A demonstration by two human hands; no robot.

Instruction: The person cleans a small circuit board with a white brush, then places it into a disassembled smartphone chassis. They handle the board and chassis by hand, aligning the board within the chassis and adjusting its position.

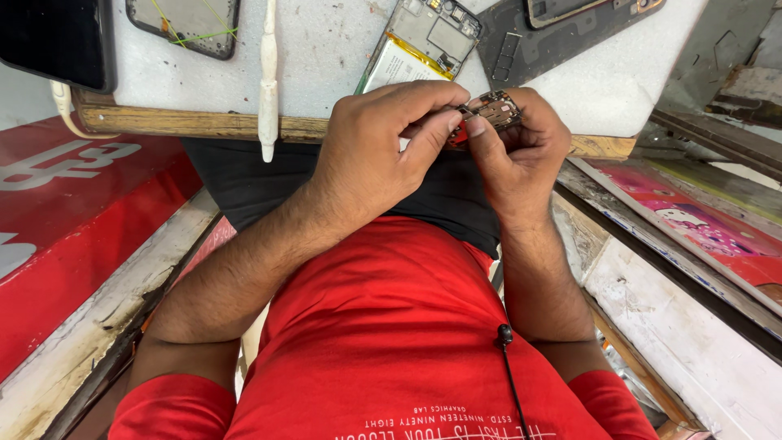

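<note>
Both my hands meet over my lap, just below the worktop's wooden edge. My right hand (521,151) grips a small brown circuit board (498,106) with metal parts on it. My left hand (383,143) pinches the board's left end between thumb and forefinger; a thin metal piece (466,112) shows at the fingertips. Just beyond my hands on the white worktop (326,57) lies an opened phone body (419,45) with its battery and inner frame exposed.
A dark phone back cover (562,28) lies at the top right, a phone with thin wires (187,24) at the top left, and a black screen (53,41) beside it. A white tool (268,81) hangs over the worktop edge. Red boards flank my legs.
</note>
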